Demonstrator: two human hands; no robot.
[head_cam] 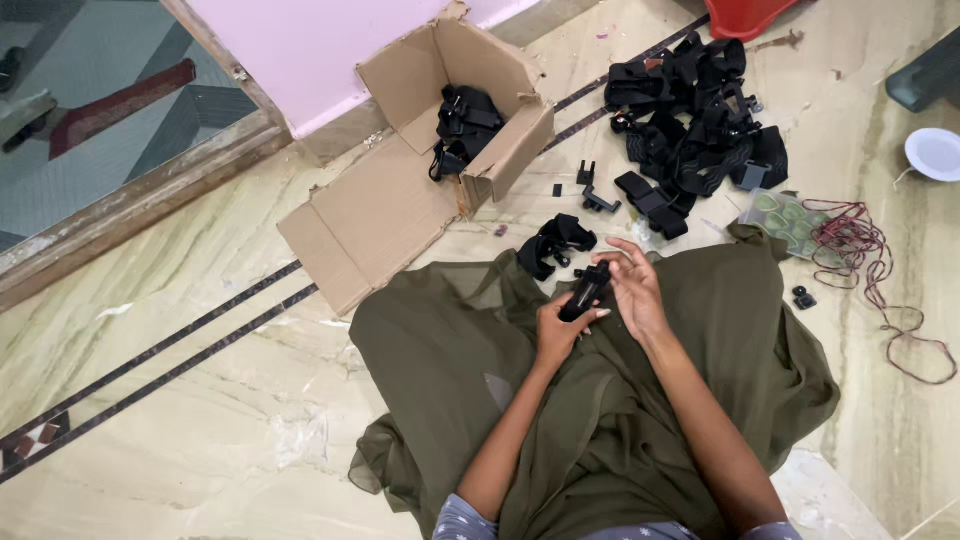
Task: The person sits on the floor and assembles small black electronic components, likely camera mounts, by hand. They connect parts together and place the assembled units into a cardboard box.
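Observation:
I sit on the floor with olive green cloth (470, 350) over my lap. My left hand (556, 334) grips a small black plastic part (585, 291) from below. My right hand (632, 288) rests against the same part from the right, fingers spread over its top end. Just beyond my hands a bundle of black strap with a buckle (554, 243) lies on the edge of the cloth.
An open cardboard box (470, 85) lying on its side holds black straps (462, 125). A heap of black straps and clips (700, 125) lies at the back right. Loose black clips (592, 190), a tangle of red cord (860, 250), a white dish (935, 153) and a red tub (745, 15) are on the marble floor.

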